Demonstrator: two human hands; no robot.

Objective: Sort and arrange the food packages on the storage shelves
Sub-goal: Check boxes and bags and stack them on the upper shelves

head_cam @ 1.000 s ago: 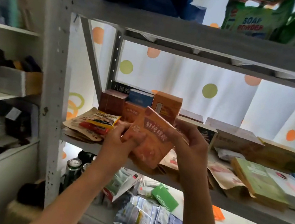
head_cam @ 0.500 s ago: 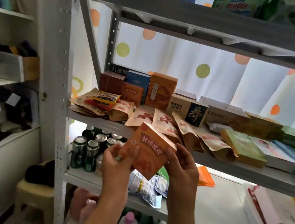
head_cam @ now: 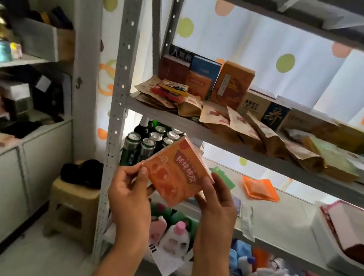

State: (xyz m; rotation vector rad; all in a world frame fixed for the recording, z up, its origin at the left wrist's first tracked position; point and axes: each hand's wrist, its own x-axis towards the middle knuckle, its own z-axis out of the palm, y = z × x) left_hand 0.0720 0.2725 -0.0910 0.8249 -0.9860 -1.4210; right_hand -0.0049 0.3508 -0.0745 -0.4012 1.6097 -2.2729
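Head view: both hands, left and right, pinch an orange box by its edges at 6 o'clock, below the middle shelf. Boxes stand at the shelf's back; pouches lie loose in front, probably unsorted. Cans sit below. Dotted curtain behind.

I hold the box between my left hand and right hand, before the cans. Above, pouches lie on the shelf before upright cartons. A stool stands left of the rack.
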